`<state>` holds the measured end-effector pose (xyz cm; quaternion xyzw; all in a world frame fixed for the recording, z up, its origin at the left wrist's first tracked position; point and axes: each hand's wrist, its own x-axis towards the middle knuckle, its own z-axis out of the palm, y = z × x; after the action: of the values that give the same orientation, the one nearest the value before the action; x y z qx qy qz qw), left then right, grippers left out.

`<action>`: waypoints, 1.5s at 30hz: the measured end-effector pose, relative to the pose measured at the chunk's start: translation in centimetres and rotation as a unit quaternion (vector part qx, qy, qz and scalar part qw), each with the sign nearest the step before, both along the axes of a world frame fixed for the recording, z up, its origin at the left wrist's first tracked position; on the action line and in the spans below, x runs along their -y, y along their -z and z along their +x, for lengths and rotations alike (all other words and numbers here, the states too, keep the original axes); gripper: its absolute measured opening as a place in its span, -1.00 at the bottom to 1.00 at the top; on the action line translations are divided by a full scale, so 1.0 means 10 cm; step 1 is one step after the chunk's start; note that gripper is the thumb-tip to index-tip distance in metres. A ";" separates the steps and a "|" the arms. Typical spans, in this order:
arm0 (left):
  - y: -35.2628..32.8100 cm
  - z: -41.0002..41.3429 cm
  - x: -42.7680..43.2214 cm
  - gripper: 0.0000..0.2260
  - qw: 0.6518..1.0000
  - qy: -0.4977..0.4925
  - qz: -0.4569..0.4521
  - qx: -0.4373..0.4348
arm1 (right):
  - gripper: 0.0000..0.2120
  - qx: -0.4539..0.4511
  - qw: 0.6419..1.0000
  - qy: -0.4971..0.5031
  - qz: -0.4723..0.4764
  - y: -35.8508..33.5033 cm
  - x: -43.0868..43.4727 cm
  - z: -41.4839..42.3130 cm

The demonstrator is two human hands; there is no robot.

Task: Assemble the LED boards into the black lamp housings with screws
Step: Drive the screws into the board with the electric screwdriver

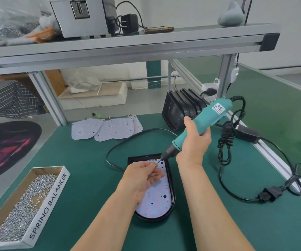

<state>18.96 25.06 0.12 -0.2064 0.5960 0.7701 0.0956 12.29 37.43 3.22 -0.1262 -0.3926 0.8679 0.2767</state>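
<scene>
A black lamp housing lies on the green mat with a white LED board seated inside it. My right hand grips a teal electric screwdriver, tilted, its bit tip down at the board's far end. My left hand hovers over the board and pinches a small screw at the bit tip. Spare LED boards lie fanned out at the back. Several empty black housings stand stacked at the back right.
A cardboard box marked SPRING BALANCER, full of loose screws, sits at the front left. The screwdriver's black cable and power plug trail over the mat on the right. An aluminium shelf spans overhead.
</scene>
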 end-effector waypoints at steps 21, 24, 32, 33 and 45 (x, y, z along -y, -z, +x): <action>0.04 0.00 0.02 -0.90 0.998 -0.035 0.050 -0.002 | -0.86 -0.005 1.000 -0.030 -0.004 -0.02 0.08 0.06; 0.05 -0.01 0.04 -0.90 0.998 -0.033 0.061 -0.010 | -0.85 0.017 0.997 -0.070 -0.039 0.03 0.06 0.04; 0.12 0.07 -0.17 -0.87 0.977 -0.002 -0.201 -0.075 | -0.85 -0.004 0.999 0.003 0.039 0.01 -0.12 0.04; 0.12 0.06 -0.18 -0.84 0.968 0.008 -0.240 -0.073 | -0.84 -0.011 0.998 0.015 0.058 0.00 -0.15 0.04; 0.03 -0.11 -0.26 -0.74 0.792 0.172 -0.584 -0.045 | -0.73 -0.039 0.957 0.084 0.276 0.13 0.00 0.04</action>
<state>17.83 27.66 -0.13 -0.0823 0.9616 0.2546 0.0613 12.66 37.41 1.92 -0.0432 -0.5937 0.7037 0.3879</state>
